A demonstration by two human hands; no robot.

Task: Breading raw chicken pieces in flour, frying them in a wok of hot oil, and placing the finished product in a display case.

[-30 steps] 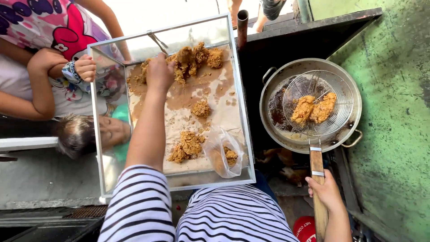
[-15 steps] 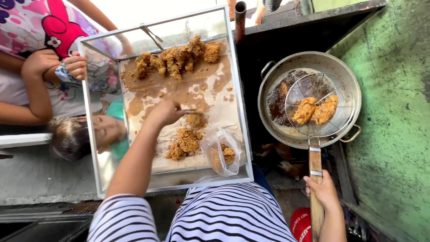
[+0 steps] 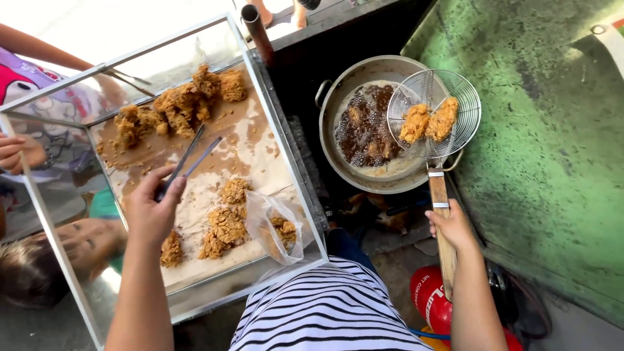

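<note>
My left hand point(image 3: 151, 209) grips a pair of metal tongs point(image 3: 185, 162) that point up across the oil-stained paper inside the glass display case point(image 3: 286, 136). My right hand point(image 3: 453, 227) holds the wooden handle point(image 3: 441, 221) of a wire skimmer point(image 3: 434, 114). Two golden fried chicken pieces point(image 3: 429, 120) rest in the skimmer, raised over the wok point(image 3: 364, 130) of dark bubbling oil. Fried chicken pieces point(image 3: 182, 104) are piled at the far end of the paper, and a few more point(image 3: 224, 224) lie near me beside a clear plastic bag point(image 3: 276, 227) with a piece inside.
Other people stand beyond the glass at the left; one person's hand point(image 3: 13, 153) shows there. A green painted wall point(image 3: 546, 149) is on the right. A red gas cylinder point(image 3: 432, 299) stands below my right arm. A metal pipe point(image 3: 257, 29) rises behind the case.
My left hand has drawn back from the far chicken pile toward me and now holds the tongs. The skimmer with its two pieces stays raised above the wok.
</note>
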